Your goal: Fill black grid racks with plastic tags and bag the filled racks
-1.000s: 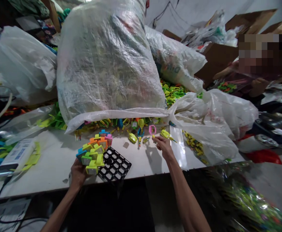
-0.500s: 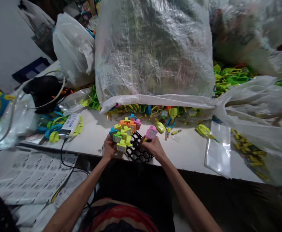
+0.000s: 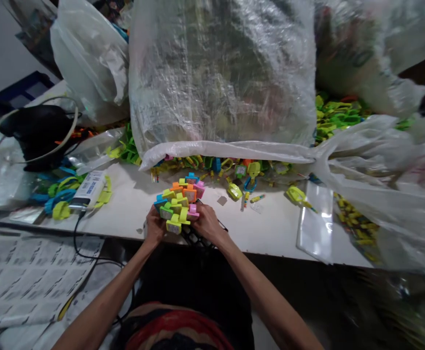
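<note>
A black lattice rack (image 3: 194,237) lies at the front edge of the white table, largely covered by my hands and the toys. Several square-faced toy watches (image 3: 178,205) in yellow, green, orange, blue and pink are packed over its left part. My left hand (image 3: 155,224) is closed around the left side of the rack, its fingertips partly hidden behind the watches. A pink watch (image 3: 192,212) sits at the right of the cluster, and my right hand (image 3: 207,223) has its fingers pressed on it.
A large plastic bag (image 3: 223,78) stands at the back over loose colourful toys. To the left are a white device (image 3: 88,189) with a black cable and some toy straps. A yellow-green watch (image 3: 296,195) and a clear plastic packet (image 3: 315,221) lie to the right.
My right hand has moved left, bringing the pink watch from the rack's right side against the cluster. The whole view has shifted, so the table things appear further left.
</note>
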Demonstrator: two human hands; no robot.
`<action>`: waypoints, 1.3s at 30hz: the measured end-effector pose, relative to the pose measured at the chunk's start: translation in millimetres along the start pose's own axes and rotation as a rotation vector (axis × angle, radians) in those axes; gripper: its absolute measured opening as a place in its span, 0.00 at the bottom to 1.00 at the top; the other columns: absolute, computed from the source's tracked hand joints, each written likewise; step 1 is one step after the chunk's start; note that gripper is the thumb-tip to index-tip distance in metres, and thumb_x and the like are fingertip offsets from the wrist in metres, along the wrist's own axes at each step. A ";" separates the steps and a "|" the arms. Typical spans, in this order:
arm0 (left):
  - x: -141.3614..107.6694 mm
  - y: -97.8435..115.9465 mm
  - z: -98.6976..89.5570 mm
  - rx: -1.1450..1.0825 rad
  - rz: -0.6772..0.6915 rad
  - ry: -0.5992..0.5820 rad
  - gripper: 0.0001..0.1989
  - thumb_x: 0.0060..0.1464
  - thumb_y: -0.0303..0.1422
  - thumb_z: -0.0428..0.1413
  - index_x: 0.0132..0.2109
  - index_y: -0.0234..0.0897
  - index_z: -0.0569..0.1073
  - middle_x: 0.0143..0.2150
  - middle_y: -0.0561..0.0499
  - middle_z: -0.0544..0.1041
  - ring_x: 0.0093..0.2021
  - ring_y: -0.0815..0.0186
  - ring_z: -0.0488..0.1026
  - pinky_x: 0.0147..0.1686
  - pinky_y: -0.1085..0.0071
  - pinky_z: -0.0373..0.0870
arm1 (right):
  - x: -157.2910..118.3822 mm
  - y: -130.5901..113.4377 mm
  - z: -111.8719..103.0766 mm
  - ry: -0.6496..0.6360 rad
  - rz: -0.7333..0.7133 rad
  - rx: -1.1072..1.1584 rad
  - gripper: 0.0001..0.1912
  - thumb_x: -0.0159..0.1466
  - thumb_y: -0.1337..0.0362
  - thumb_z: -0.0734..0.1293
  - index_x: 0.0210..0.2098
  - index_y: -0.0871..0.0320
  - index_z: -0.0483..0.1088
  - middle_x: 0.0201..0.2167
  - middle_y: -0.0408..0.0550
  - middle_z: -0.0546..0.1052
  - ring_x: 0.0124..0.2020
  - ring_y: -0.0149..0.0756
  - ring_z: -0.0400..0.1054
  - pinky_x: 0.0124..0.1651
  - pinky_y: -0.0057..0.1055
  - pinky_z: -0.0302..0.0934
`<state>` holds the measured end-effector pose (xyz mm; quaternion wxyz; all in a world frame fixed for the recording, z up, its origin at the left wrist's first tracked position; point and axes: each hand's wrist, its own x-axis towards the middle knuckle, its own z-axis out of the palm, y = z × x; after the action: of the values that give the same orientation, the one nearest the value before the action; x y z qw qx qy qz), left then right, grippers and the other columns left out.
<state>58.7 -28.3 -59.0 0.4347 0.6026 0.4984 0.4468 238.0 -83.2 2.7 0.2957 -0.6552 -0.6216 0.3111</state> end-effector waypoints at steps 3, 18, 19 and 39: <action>0.1 4.6 0.7 -0.020 -0.006 -0.005 0.13 0.33 0.39 0.61 0.28 0.36 0.72 0.32 0.47 0.77 0.34 0.59 0.74 0.35 0.66 0.73 | -3.6 -0.4 -11.8 -0.075 0.042 -0.012 0.04 0.50 0.71 0.64 0.24 0.59 0.72 0.22 0.43 0.73 0.25 0.31 0.64 0.28 0.24 0.53; -7.6 80.1 -19.4 0.345 0.478 0.262 0.14 0.56 0.33 0.50 0.48 0.35 0.72 0.49 0.43 0.74 0.50 0.59 0.70 0.52 0.60 0.65 | -28.6 82.2 -114.7 0.334 0.685 -0.242 0.06 0.48 0.67 0.63 0.17 0.58 0.69 0.12 0.46 0.68 0.22 0.36 0.66 0.25 0.28 0.52; -8.5 94.0 -16.6 0.396 0.610 0.231 0.14 0.58 0.31 0.50 0.49 0.36 0.72 0.49 0.43 0.74 0.51 0.59 0.70 0.53 0.60 0.64 | -32.4 83.1 -112.2 0.370 0.690 -0.127 0.06 0.47 0.66 0.63 0.16 0.58 0.68 0.10 0.45 0.66 0.19 0.34 0.64 0.23 0.27 0.51; -3.8 108.6 26.6 0.714 1.052 -0.243 0.11 0.59 0.28 0.50 0.46 0.38 0.74 0.47 0.48 0.79 0.51 0.62 0.73 0.56 0.60 0.60 | -27.1 41.6 -53.2 0.140 0.348 0.627 0.03 0.42 0.66 0.66 0.17 0.59 0.68 0.15 0.41 0.69 0.20 0.29 0.61 0.24 0.26 0.57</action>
<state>107.1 -47.8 39.9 -0.0164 0.9200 0.2019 0.3355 304.6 -112.5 5.2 0.4666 -0.6484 -0.3537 0.4866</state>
